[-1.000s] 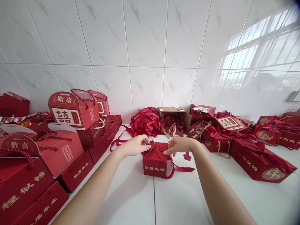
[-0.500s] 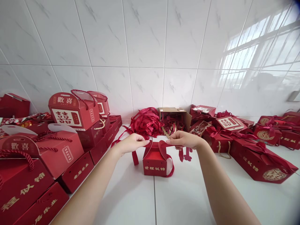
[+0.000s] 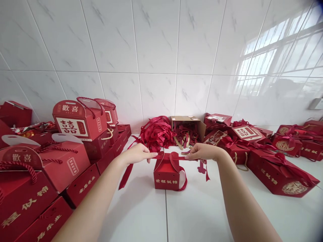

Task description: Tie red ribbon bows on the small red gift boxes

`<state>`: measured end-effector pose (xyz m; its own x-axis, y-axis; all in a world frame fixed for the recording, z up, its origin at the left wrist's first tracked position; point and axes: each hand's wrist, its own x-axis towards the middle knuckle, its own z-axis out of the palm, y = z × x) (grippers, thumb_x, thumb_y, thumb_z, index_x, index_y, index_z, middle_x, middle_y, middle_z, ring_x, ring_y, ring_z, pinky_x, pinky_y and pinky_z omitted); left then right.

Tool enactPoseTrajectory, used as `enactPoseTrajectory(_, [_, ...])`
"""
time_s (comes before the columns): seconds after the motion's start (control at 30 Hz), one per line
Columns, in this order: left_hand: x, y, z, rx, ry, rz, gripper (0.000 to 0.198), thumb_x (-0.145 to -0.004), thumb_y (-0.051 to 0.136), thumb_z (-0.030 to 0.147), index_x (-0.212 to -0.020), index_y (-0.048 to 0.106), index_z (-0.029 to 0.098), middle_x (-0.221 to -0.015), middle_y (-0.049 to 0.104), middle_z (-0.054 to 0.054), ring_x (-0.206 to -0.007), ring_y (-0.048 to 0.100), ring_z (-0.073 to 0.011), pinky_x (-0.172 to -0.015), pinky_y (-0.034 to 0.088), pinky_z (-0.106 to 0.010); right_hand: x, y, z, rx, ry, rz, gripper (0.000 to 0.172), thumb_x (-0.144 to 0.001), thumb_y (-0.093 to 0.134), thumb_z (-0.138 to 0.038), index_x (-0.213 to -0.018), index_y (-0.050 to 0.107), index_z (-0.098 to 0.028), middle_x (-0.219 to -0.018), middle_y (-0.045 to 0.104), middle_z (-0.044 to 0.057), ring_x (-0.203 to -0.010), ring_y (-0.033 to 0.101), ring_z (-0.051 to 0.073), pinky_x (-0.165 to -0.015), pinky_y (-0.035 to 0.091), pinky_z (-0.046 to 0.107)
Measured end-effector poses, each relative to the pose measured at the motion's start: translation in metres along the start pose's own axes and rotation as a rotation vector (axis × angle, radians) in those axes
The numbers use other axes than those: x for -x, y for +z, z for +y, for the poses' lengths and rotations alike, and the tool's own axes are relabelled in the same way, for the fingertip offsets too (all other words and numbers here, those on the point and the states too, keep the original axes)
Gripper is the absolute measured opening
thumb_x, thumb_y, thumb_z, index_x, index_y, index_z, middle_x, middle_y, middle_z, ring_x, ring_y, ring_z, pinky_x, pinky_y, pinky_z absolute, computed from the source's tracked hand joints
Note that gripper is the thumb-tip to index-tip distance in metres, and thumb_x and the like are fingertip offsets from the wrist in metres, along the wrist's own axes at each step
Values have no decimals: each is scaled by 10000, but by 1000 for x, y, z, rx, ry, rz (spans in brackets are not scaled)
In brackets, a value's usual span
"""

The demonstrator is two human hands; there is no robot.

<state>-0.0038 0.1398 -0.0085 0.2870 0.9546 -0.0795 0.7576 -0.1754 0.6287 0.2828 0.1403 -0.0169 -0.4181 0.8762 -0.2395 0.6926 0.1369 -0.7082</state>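
Note:
A small red gift box (image 3: pixel 167 178) with gold characters stands upright on the white table in front of me. Its two rounded top flaps lean in toward each other. My left hand (image 3: pixel 138 154) pinches a red ribbon (image 3: pixel 126 176) just left of the flaps, and a loose tail hangs below that hand. On the other side my right hand (image 3: pixel 204 152) pinches the ribbon too, so it runs taut across the box top. A short ribbon end and a dark red flower-shaped tag (image 3: pixel 201 168) dangle under the right hand. Another loop of ribbon curves at the box's right side.
Stacked red boxes with rope handles (image 3: pixel 78 117) fill the left side. Against the tiled wall lie a heap of red ribbons (image 3: pixel 156 132) and an open cardboard box (image 3: pixel 201 129) of tags. Ribbon-tied red boxes (image 3: pixel 280 174) stand at the right.
Both hands have moved outward from the flaps, drawing the ribbon wider and tighter across the box top. The tail under my left hand has swung left. The box has stayed in place.

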Motion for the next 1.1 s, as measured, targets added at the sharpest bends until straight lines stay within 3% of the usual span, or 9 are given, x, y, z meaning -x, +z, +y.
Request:
enactPoseTrajectory(0.13, [3, -6, 3, 162, 2, 73, 470, -642, 629, 619, -510, 500, 187, -488, 300, 52, -466, 296, -100, -507, 248, -246, 6, -3, -2, -201, -104, 63, 519, -686, 664, -515, -445, 335, -194, -435, 254, -74, -417, 238, 58, -466, 314, 246])
enactPoseTrajectory(0.3, [8, -6, 13, 549, 149, 101, 358, -721, 640, 504, -639, 528, 174, -623, 496, 17, -584, 469, -111, -582, 376, -236, 5, -1, -8, -569, -272, 143, 409, -719, 660, -491, -535, 489, -169, -484, 408, -57, -468, 374, 63, -523, 397, 225])
enactPoseTrajectory(0.47, [17, -11, 20, 823, 181, 180, 243, -728, 689, 387, -796, 613, 166, -867, 638, -38, -823, 597, -161, -764, 460, -272, 3, 3, -16, -778, -381, 127, 329, -744, 661, -443, -840, 680, -129, -757, 626, 45, -739, 584, 144, -748, 485, 293])
enactPoseTrajectory(0.57, [21, -14, 24, 986, 230, 205, 180, -738, 691, 311, -823, 651, 157, -991, 665, -72, -952, 608, -196, -846, 475, -299, 1, 5, -22, -895, -428, 143, 343, -782, 620, -440, -926, 694, -138, -945, 667, 93, -965, 599, 201, -862, 469, 308])
enactPoseTrajectory(0.63, [24, -14, 27, 1070, 254, 206, 150, -753, 679, 276, -835, 668, 151, -1077, 658, -86, -1021, 598, -209, -889, 471, -303, 0, 6, -27, -973, -410, 235, 371, -794, 580, -498, -910, 692, -164, -1048, 662, 93, -1040, 587, 220, -881, 470, 307])
enactPoseTrajectory(0.8, [28, -14, 35, 1205, 264, 207, 187, -802, 620, 251, -938, 674, 134, -1144, 641, -97, -1040, 600, -211, -913, 476, -308, 3, 9, -40, -1107, -495, 440, 462, -819, 477, -591, -899, 704, -196, -1091, 667, 80, -1007, 611, 215, -859, 493, 303])
enactPoseTrajectory(1.0, [31, -15, 40, 1330, 310, 240, 299, -819, 566, 387, -964, 676, 149, -1109, 650, -90, -1003, 603, -205, -814, 502, -287, 8, 15, -51, -1102, -642, 547, 345, -819, 569, -479, -913, 727, -187, -1013, 696, 72, -863, 646, 181, -813, 506, 290])
enactPoseTrajectory(1.1, [31, -14, 42, 1321, 361, 273, 246, -792, 587, 321, -933, 680, 142, -1069, 656, -89, -996, 590, -200, -822, 486, -288, 11, 18, -53, -1022, -674, 609, 280, -798, 622, -434, -922, 727, -206, -1017, 696, 52, -840, 653, 169, -832, 503, 307])
